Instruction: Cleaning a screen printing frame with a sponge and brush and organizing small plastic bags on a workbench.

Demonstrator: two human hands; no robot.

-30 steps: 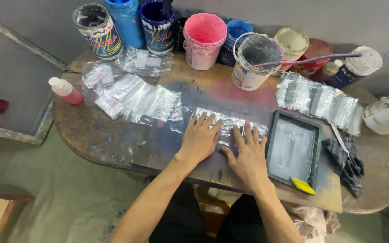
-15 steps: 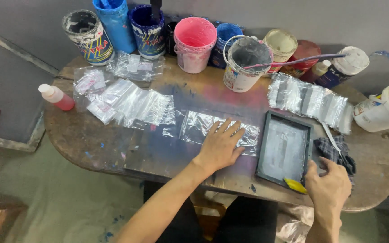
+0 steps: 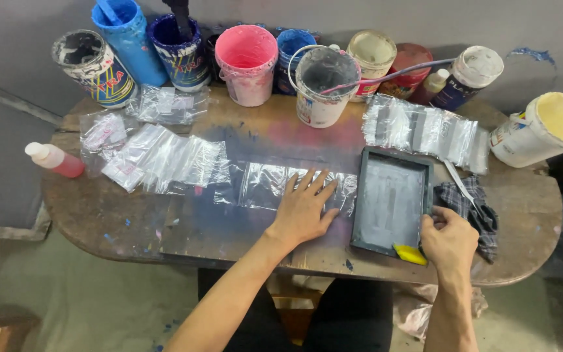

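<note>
Left hand (image 3: 304, 210) lies flat, fingers spread apart, pressing a strip of clear crinkled plastic bags (image 3: 275, 186) onto the worn oval wooden table (image 3: 99, 215), whose top is smeared with blue and pink ink. Right hand (image 3: 449, 240) curls closed on the right edge of a dark rectangular screen-printing frame (image 3: 391, 199) with pale grey mesh, just beside the strip. A small yellow squeegee (image 3: 410, 253) rests at the frame's near corner. Round paint-stained plastic buckets (image 3: 247, 64) line the far edge. Glossy loose clear bags (image 3: 171, 160) fan out left; a crumpled checked cloth (image 3: 470, 205) sits right.
</note>
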